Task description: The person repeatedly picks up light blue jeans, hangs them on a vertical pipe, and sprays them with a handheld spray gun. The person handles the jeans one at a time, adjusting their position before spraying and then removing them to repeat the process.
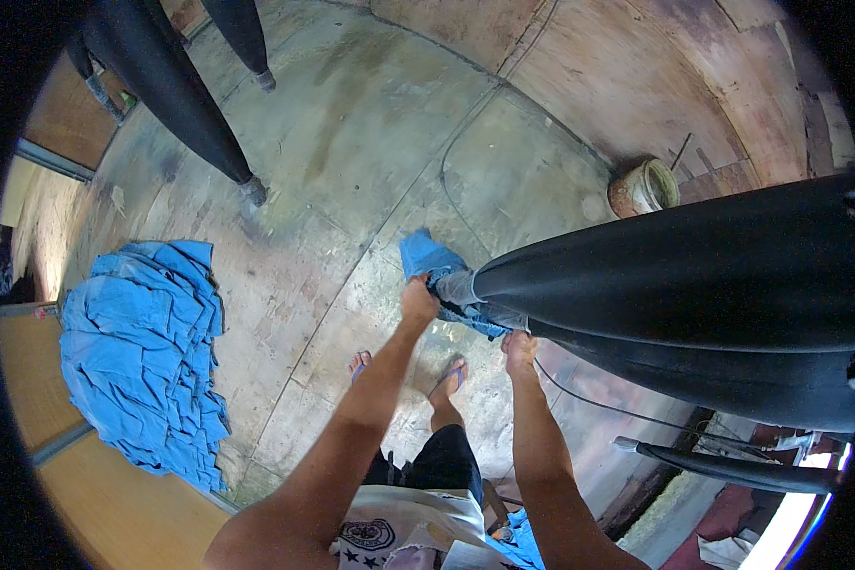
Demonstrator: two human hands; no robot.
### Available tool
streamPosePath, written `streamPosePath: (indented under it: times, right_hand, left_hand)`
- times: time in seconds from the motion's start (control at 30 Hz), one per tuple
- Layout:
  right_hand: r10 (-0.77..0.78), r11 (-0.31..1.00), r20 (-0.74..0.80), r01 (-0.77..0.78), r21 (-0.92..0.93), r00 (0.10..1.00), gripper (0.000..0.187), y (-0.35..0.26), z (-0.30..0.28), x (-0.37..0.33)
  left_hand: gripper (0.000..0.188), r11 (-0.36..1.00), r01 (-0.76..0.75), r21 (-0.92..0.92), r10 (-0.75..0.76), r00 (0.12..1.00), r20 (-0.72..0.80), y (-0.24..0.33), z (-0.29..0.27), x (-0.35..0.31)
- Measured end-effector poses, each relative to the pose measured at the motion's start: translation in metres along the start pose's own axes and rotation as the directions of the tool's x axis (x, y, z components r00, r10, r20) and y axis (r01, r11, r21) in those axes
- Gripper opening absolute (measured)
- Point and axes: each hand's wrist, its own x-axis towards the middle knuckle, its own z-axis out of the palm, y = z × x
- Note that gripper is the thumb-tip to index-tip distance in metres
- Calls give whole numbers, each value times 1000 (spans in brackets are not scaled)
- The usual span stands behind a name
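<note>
A pair of blue denim trousers (426,254) hangs bunched around the narrow grey lower ends of two long black leg-shaped forms (674,275). My left hand (419,302) is closed on the cloth at the left side of the bunch. Beside the lower form's tip, my right hand (519,351) grips the edge of the same trousers. Both arms reach forward, and the fingers are partly hidden by the hands themselves.
A big heap of blue denim garments (142,351) lies on the left. More black forms (161,90) hang at upper left. A worn bucket (646,188) stands near the far wall, and a cable (627,410) runs below the forms. More blue cloth (518,541) is beside me.
</note>
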Motion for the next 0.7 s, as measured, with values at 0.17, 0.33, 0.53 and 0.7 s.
streamPosePath:
  times: [0.17,0.33,0.53,0.7]
  right_hand:
    - [-163,725,94,184,-664,982,18,-1,-47,33]
    - [-286,949,-18,285,135,958,14,-59,-93,19]
    - [-235,940,60,211,267,970,7,-140,-86,-41]
    - [-189,955,119,154,252,975,5,-162,-79,-48]
  left_hand:
    - [21,884,-167,436,65,969,238,25,-54,11]
    - [16,881,-368,297,320,926,199,110,-114,-13]
    - [24,859,-511,39,505,857,97,164,-142,-40]
    - [17,814,-570,111,570,821,37,163,-117,-57]
